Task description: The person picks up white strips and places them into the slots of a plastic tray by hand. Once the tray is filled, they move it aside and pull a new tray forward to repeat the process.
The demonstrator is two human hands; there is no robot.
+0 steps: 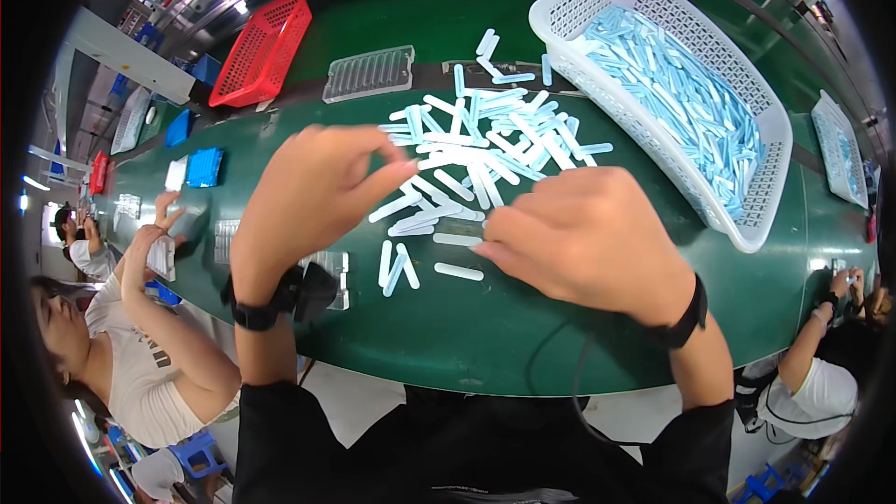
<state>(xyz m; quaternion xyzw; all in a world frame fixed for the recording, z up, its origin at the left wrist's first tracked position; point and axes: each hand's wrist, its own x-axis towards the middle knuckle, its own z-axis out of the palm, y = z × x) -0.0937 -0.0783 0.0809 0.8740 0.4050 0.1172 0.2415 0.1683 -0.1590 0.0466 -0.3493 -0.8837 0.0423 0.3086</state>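
Observation:
A loose heap of short flat strips point(476, 168) with rounded ends, white and pale blue, covers the middle of the green table. At the heap's left edge is my left hand point(313, 191), its thumb and forefinger curled into a pinch; what lies between the tips cannot be made out. My right hand point(588, 238) is closed at the heap's near side, fingertips on the right end of a pale strip point(455, 240). Just nearer to me lies another single strip point(459, 272). Three more strips point(395, 268) lean together below my left hand.
A white perforated basket point(644, 117) full of strips stands at right. Far left are a red basket point(261, 49) and a clear ribbed tray point(369, 73). Another clear tray point(341, 280) sits partly behind my left wrist. A co-worker point(154, 345) works at left; another point(821, 364) at right.

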